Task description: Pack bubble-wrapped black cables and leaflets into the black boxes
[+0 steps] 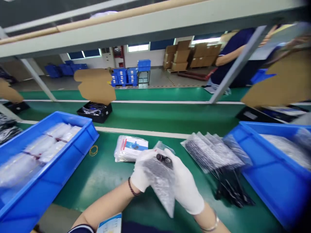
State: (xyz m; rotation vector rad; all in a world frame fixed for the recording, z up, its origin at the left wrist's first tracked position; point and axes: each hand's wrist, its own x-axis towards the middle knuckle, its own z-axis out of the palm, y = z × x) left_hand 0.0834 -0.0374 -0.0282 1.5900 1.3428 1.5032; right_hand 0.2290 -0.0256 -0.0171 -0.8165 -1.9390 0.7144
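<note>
Across the full width before me runs the green work surface (107, 181). Two blue bins stand on it at either side: the left bin (55, 181) contains rows of clear-wrapped packs (40, 145), and the right bin (274, 181) contains bubble-wrapped items (286, 149). Beyond the left bin sits a black box (94, 116) with its cardboard flap (97, 87) raised.

Just beside the right bin, bubble-wrap pouches (211, 152) overlap in a row, with black cables (234, 191) extending from their near ends. At centre, near my left hand (143, 170), lies a stack of bagged leaflets (131, 148).

Both hands wear white gloves. My left hand is closed on the left side of a bubble-wrap bag (161, 181); my right hand (186, 184) is closed on its right side. The bag is held tilted above the surface, its narrow corner pointing down toward me, below the grip. At its upper end, between the two hands, a black fitting (164, 159) shows two round ends; whether it is fully inside the bag cannot be determined.

Smallest, yellow bands (93, 150) lie between the left bin and the leaflets.
</note>
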